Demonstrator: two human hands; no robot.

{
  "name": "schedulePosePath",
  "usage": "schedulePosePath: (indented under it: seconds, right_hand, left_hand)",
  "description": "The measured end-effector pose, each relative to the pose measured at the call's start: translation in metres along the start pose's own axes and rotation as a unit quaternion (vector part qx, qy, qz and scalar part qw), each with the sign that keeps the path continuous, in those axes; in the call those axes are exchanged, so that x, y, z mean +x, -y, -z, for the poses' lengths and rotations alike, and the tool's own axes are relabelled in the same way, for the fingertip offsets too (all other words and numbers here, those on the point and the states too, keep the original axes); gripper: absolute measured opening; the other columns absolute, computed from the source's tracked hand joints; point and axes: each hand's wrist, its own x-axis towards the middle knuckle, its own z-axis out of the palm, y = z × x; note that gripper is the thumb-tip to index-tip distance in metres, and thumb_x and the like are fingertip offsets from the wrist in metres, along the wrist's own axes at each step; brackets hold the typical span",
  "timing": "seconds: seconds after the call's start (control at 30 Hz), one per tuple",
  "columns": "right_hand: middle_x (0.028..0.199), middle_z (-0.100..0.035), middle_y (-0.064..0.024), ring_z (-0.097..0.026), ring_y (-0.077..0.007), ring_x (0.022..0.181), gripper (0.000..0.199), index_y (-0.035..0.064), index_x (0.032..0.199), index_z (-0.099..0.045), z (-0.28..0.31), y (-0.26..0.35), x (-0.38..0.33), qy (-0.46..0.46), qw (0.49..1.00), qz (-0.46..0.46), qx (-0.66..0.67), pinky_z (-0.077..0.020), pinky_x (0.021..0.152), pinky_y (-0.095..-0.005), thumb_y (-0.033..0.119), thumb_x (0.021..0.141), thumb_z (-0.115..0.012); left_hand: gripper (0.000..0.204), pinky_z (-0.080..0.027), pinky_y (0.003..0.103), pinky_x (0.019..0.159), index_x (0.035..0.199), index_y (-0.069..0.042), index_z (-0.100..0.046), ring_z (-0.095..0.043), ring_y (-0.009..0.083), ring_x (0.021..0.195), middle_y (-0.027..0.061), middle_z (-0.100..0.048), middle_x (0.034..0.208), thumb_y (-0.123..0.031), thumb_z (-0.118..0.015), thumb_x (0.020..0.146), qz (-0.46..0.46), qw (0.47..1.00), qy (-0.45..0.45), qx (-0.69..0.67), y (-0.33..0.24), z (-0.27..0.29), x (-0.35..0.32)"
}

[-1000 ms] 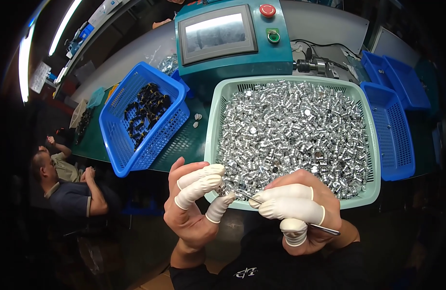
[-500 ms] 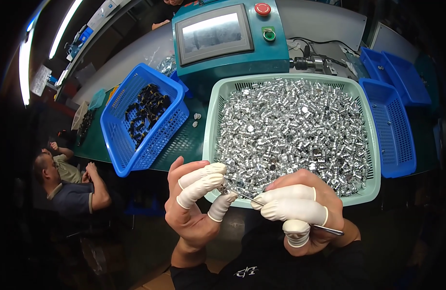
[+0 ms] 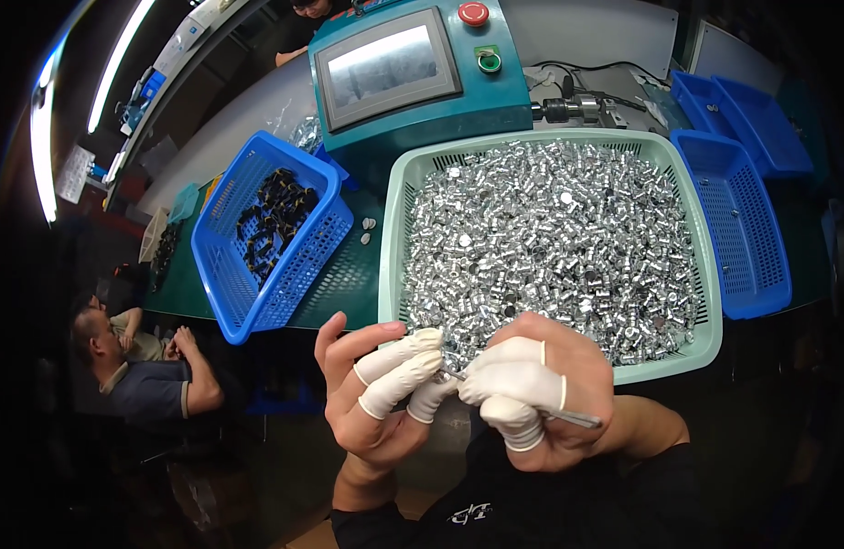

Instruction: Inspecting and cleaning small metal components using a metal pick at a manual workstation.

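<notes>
Low in the centre of the frame, the left hand [image 3: 385, 398] and right hand [image 3: 532, 389] meet fingertip to fingertip, both wearing white finger cots. The right hand grips a thin metal tool [image 3: 568, 417] whose tip reaches a small silver part [image 3: 443, 371] pinched by the left hand. Just above them, on the tabletop [image 3: 349, 274], sits a pale green basket [image 3: 394, 238] full of silver parts.

Both raised close before chest, fingertips meeting. Left hand [image 3: 381, 393] palm up, thumb and two capped fingers [image 3: 399, 355] pinched together. Right hand [image 3: 541, 393] curled, knuckles up, capped fingertips pressed against left's. Forearms entering from below.
</notes>
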Motion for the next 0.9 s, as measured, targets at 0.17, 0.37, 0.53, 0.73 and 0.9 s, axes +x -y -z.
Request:
schedulePosePath:
  seconds: [0.17,0.37,0.53,0.73,0.9]
  right_hand:
    - [0.078,-0.063,-0.0127,-0.057,-0.0241,0.059,0.018,-0.0022,0.086,-0.066,0.009,0.006,0.001,-0.006,0.999,0.036,-0.022,-0.0460,0.048,-0.0321,0.013,0.079,-0.072]
    - [0.075,-0.061,-0.0143,-0.052,-0.0172,0.057,0.041,0.0013,0.093,-0.051,0.038,0.025,0.004,-0.062,0.996,-0.004,-0.064,-0.0482,0.052,-0.0275,0.038,0.104,-0.036]
    - [0.076,-0.062,-0.0167,-0.056,-0.0204,0.066,0.050,-0.0022,0.090,-0.054,0.048,0.017,-0.019,-0.070,0.987,-0.122,-0.075,-0.0490,0.056,-0.0287,0.042,0.103,-0.034]
    - [0.073,-0.063,-0.0159,-0.055,-0.0209,0.067,0.056,-0.0057,0.086,-0.059,0.069,0.010,-0.038,-0.132,0.974,-0.137,-0.119,-0.0461,0.062,-0.0295,0.040,0.104,-0.033]
    - [0.078,-0.066,-0.0152,-0.059,-0.0216,0.071,0.047,-0.0019,0.092,-0.058,0.084,0.008,-0.047,-0.156,0.975,-0.132,-0.092,-0.0482,0.058,-0.0296,0.042,0.101,-0.043]
  left_hand:
    - [0.025,-0.034,0.045,0.104,0.096,-0.012,-0.072,-0.064,0.0237,0.099,0.0025,-0.073,0.097,-0.017,-0.080,0.073,-0.002,1.000,-0.006,0.023,0.000,0.001,0.003]
    - [0.034,-0.036,0.045,0.103,0.103,-0.003,-0.067,-0.059,0.0272,0.105,0.0111,-0.070,0.102,-0.014,-0.081,0.073,0.064,0.992,-0.071,-0.082,0.021,-0.006,-0.005]
    - [0.037,-0.038,0.044,0.101,0.105,-0.002,-0.065,-0.060,0.0271,0.104,0.0130,-0.069,0.102,-0.014,-0.081,0.074,0.094,0.961,-0.098,-0.239,0.018,-0.006,0.000]
    - [0.036,-0.039,0.043,0.100,0.102,-0.003,-0.064,-0.061,0.0264,0.104,0.0124,-0.070,0.101,-0.010,-0.082,0.072,0.094,0.956,-0.089,-0.264,0.011,-0.013,0.006]
    - [0.039,-0.040,0.042,0.099,0.104,-0.004,-0.064,-0.060,0.0262,0.103,0.0121,-0.070,0.102,-0.009,-0.082,0.071,0.079,0.963,-0.069,-0.250,0.003,-0.017,0.014]
